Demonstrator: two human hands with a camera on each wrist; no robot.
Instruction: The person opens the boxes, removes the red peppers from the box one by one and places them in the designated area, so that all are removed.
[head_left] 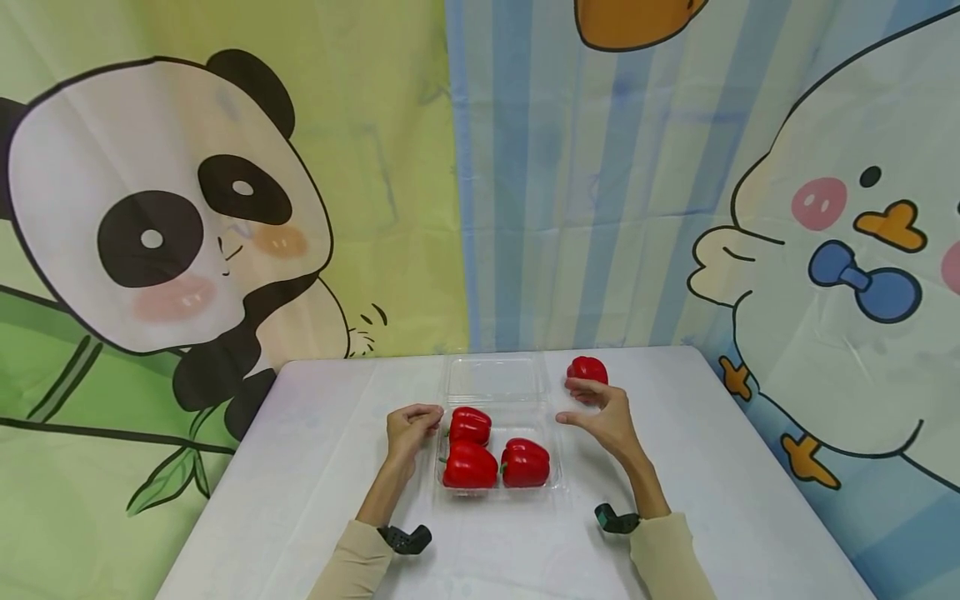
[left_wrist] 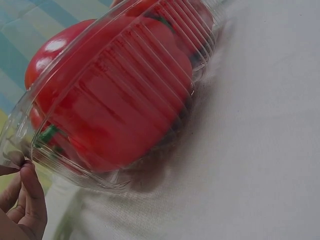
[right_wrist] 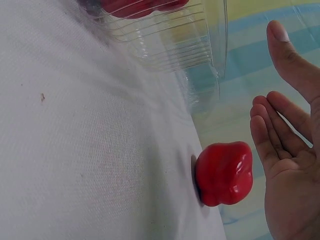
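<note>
Head view: the left hand (head_left: 408,429) is rested on the white cloth-covered table (head_left: 300,500) just left of the clear ribbed plastic clamshell container (head_left: 497,492), its fingers curled inward with the tips at the container's far-left rim. In the left wrist view, the fingertips (left_wrist: 27,192) are seen touching the container's rim (left_wrist: 20,150); whether the rim is actually pinched cannot be told, as most of the hand is cut off at the frame's corner.

The right hand (head_left: 603,417) is held above the table to the right of the container, thumb pointed toward the container and fingers spread loosely and extended toward the far side. The right wrist view shows the open palm (right_wrist: 292,150) facing a glossy red bell pepper (right_wrist: 224,173) that lies loose on the table, close to the fingers but apart from them. In the head view this loose pepper (head_left: 587,369) is placed just beyond the fingertips, near the right edge of the container's open lid (head_left: 495,379), which is laid flat on the far side.

Three more red bell peppers (head_left: 470,425) are held in the container's tray, two near and one far-left. Through the ribbed wall in the left wrist view, their outlines are blurred and merged. A dark wrist-mounted device (head_left: 405,539) is worn on each beige-sleeved forearm.
</note>
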